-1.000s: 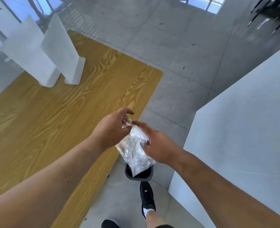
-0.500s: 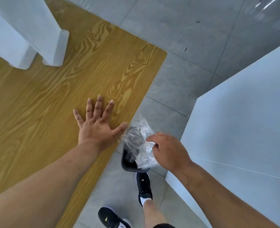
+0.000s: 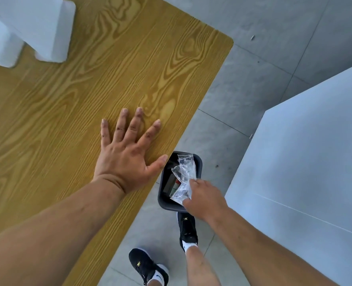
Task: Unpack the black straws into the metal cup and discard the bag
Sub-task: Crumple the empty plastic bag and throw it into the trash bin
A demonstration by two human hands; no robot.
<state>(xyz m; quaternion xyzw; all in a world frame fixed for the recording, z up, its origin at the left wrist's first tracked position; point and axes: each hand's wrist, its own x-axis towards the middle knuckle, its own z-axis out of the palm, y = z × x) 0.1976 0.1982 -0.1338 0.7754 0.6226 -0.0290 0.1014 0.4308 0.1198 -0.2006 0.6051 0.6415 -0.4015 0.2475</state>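
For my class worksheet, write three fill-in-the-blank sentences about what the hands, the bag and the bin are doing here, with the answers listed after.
The left hand lies flat on the table and holds ____.
The right hand pinches the bag over the bin, which stands on the ____.
Through the clear bag, ____ straws show.
Answers: nothing; floor; no.

Wood-grain table [image 3: 129, 58]; two white stands [image 3: 47, 27] at its far left; grey tiled floor [image 3: 274, 27]; white counter [image 3: 305, 162] right; black shoes [image 3: 188, 230].
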